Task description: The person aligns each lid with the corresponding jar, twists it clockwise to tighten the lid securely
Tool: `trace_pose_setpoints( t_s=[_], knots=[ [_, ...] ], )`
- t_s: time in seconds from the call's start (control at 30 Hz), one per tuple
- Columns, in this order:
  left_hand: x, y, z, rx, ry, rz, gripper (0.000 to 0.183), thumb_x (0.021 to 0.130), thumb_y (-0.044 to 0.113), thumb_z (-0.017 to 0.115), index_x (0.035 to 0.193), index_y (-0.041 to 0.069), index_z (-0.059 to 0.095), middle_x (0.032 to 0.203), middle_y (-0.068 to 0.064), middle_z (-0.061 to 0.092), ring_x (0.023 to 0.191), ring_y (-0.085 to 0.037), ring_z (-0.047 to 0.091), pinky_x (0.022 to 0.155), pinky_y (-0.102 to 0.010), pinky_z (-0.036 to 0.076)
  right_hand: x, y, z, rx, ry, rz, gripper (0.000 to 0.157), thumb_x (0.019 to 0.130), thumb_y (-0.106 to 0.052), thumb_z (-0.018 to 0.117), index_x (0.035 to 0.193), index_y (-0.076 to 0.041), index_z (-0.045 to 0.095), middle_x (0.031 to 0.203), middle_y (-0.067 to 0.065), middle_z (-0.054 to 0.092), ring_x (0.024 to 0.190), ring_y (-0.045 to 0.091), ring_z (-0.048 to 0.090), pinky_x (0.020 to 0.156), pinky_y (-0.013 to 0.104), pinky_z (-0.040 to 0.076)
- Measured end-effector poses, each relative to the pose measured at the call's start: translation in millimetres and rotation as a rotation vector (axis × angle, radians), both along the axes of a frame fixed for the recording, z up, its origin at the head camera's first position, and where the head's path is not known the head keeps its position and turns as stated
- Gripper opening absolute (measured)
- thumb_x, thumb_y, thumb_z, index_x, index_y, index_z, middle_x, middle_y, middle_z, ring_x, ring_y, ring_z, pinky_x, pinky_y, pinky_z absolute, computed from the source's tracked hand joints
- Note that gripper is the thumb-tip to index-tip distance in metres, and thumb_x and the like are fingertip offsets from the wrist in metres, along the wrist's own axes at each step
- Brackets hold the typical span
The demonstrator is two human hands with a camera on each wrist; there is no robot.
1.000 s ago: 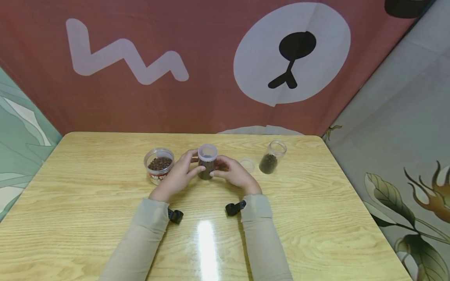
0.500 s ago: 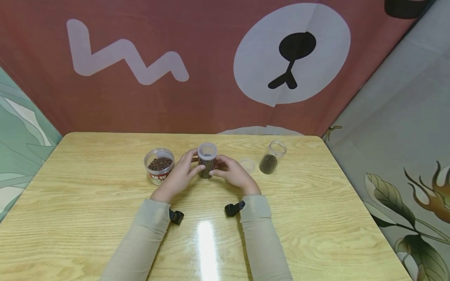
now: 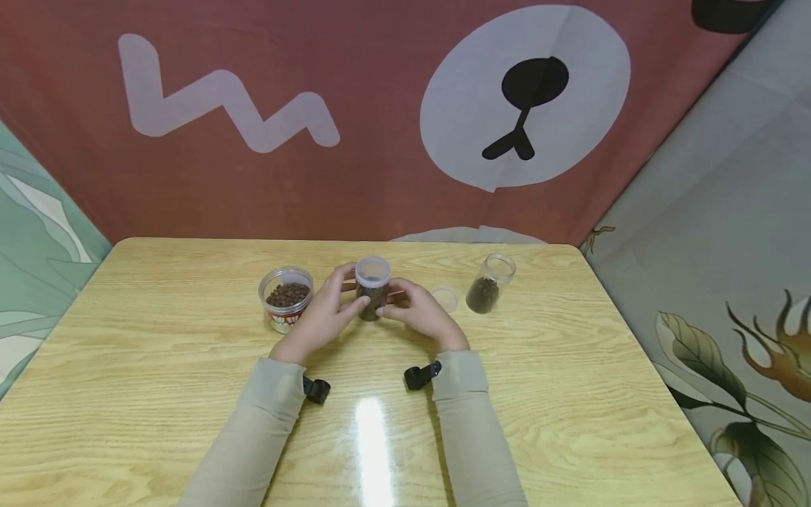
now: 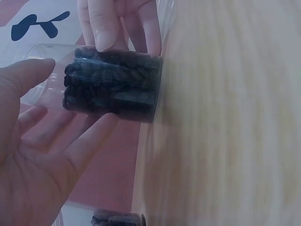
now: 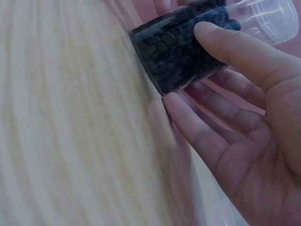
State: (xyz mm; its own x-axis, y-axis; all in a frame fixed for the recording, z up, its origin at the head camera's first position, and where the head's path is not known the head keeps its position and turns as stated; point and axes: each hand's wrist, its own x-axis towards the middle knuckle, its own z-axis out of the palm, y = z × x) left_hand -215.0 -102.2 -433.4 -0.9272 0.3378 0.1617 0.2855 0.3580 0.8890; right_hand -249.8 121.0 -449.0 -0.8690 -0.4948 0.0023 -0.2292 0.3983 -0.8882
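Observation:
A clear cylindrical jar stands roughly upright between both hands, filled more than halfway with dark bean-like pieces. Its top has a whitish, translucent look in the head view, like a lid in place. My left hand grips the jar's left side, thumb in front and fingers behind. From the right, my right hand holds it likewise, its thumb pressing on the filled part of the jar in the right wrist view. The jar's base is close to the tabletop; whether it touches I cannot tell.
Left of the hands stands a wide clear tub with a red label, holding brown round pieces. To the right, a second jar with dark pieces has no lid on. A clear round lid lies on the wooden table.
Both hands and the jar between them have shifted very slightly toward the back of the table. The grip looks the same, and the other containers have stayed in place.

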Motion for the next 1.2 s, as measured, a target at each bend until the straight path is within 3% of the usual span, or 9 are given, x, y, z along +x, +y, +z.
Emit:
trace_pose_setpoints(
  t_s=[0.37, 0.57, 0.83, 1.0, 1.2],
  knots=[
    [2.8, 0, 12.8, 0.101, 0.120, 0.062, 0.054, 0.103, 0.012, 0.060, 0.151, 0.003, 0.036, 0.149, -0.017, 0.042, 0.132, -0.036, 0.050, 0.104, -0.042, 0.051, 2.2, 11, 15.3, -0.033, 0.038, -0.075, 0.045, 0.099, -0.015, 0.068, 0.142, -0.010, 0.055, 0.136, 0.011, 0.059, 0.123, 0.033, 0.059, 0.102, 0.046, 0.051],
    [7.1, 0, 20.7, 0.058, 0.221, 0.090, 0.040, 0.104, 0.012, 0.059, 0.142, 0.004, 0.048, 0.144, -0.016, 0.045, 0.130, -0.037, 0.052, 0.103, -0.042, 0.052, 3.5, 14, 28.2, -0.081, 0.114, -0.100, 0.042, 0.100, -0.008, 0.065, 0.141, -0.006, 0.056, 0.135, 0.017, 0.058, 0.123, 0.038, 0.057, 0.103, 0.049, 0.050],
    [10.6, 0, 26.9, -0.044, 0.371, 0.113, 0.028, 0.103, 0.010, 0.059, 0.130, 0.001, 0.060, 0.140, -0.016, 0.051, 0.128, -0.033, 0.052, 0.102, -0.047, 0.052, 8.9, 21, 41.7, -0.092, 0.191, -0.148, 0.041, 0.101, -0.007, 0.064, 0.140, -0.003, 0.055, 0.137, 0.015, 0.055, 0.126, 0.033, 0.054, 0.105, 0.044, 0.050],
    [14.3, 5, 35.6, -0.124, 0.509, 0.130, 0.021, 0.102, 0.008, 0.061, 0.122, 0.001, 0.064, 0.135, -0.016, 0.055, 0.125, -0.033, 0.054, 0.102, -0.048, 0.050, 12.5, 30, 50.0, -0.111, 0.277, -0.213, 0.038, 0.101, -0.008, 0.063, 0.138, -0.005, 0.057, 0.138, 0.011, 0.055, 0.126, 0.028, 0.053, 0.105, 0.045, 0.049],
    [20.7, 19, 46.0, -0.204, 0.765, 0.090, 0.017, 0.096, 0.002, 0.067, 0.113, 0.000, 0.067, 0.127, -0.018, 0.060, 0.117, -0.035, 0.058, 0.097, -0.044, 0.053, 16.9, 37, 60.9, -0.160, 0.377, -0.272, 0.037, 0.100, 0.000, 0.061, 0.137, 0.000, 0.057, 0.132, 0.017, 0.055, 0.125, 0.031, 0.052, 0.105, 0.042, 0.050]
  ],
)
